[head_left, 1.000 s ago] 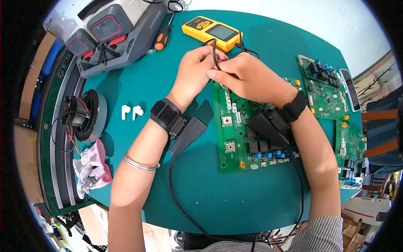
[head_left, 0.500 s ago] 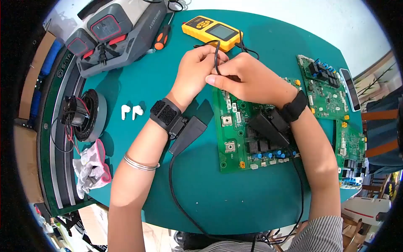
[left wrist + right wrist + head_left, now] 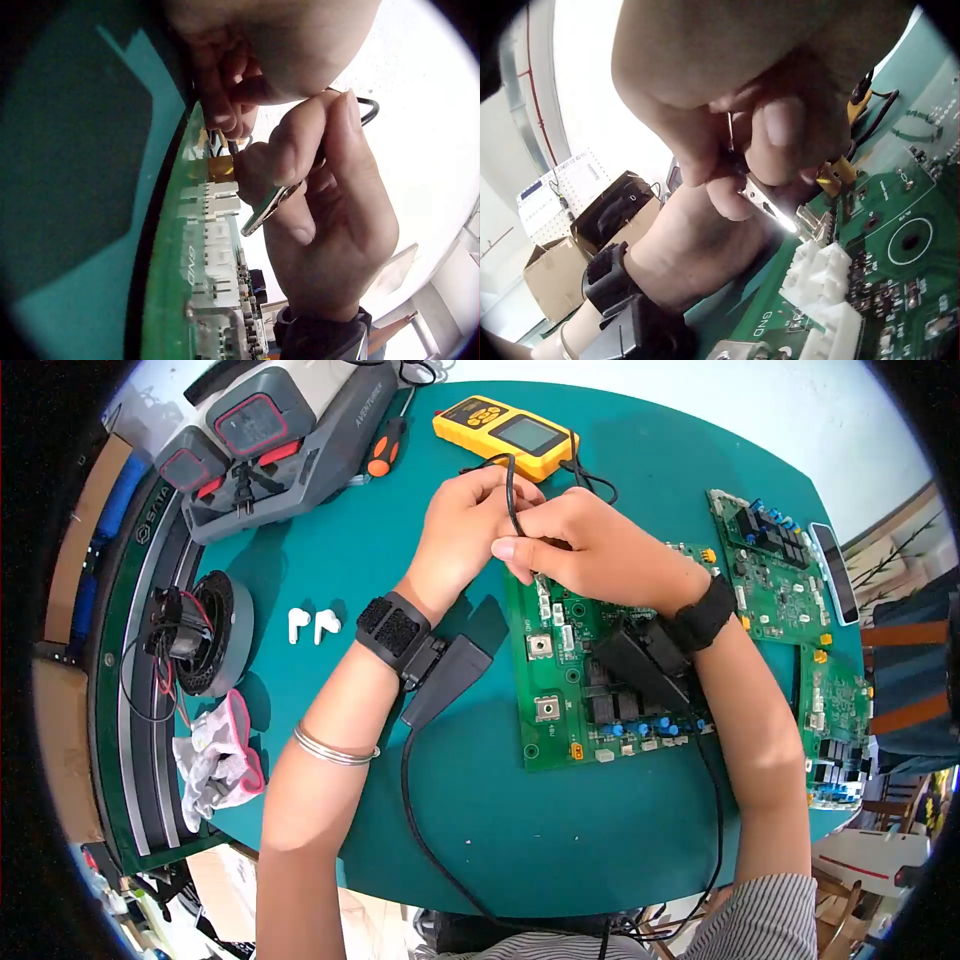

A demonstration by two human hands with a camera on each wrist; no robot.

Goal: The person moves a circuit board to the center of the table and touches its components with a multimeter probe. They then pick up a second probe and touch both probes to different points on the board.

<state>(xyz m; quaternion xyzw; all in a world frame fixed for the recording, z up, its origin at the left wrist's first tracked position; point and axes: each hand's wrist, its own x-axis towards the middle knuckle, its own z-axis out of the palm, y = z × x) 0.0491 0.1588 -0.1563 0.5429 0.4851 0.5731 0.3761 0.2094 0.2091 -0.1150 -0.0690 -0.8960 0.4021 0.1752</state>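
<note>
In the right wrist view, my right hand [image 3: 765,97] pinches a metal alligator clip [image 3: 769,210], its jaws pointing down close to the white connectors [image 3: 817,274] at the board's edge. A black cable [image 3: 511,485] loops up from the fingers toward the yellow handheld meter [image 3: 507,435]. My left hand [image 3: 468,530] meets the right at the far left corner of the green circuit board [image 3: 550,735]. In the left wrist view its curled fingertips pinch a thin dark wire [image 3: 213,141] beside a yellow connector [image 3: 222,168]. The fingers partly hide what is held.
More circuit boards [image 3: 775,595] and a phone [image 3: 833,575] lie on the right. Two white earbuds [image 3: 327,626], a glove [image 3: 222,760], a round fan-like part [image 3: 220,635] and a screwdriver [image 3: 386,450] are on the left. A grey case [image 3: 300,470] stands at the back left.
The black cable loop above the fingers has shifted slightly back and forth, and the right fingers have moved a little. Both arms stay nearly where they were.
</note>
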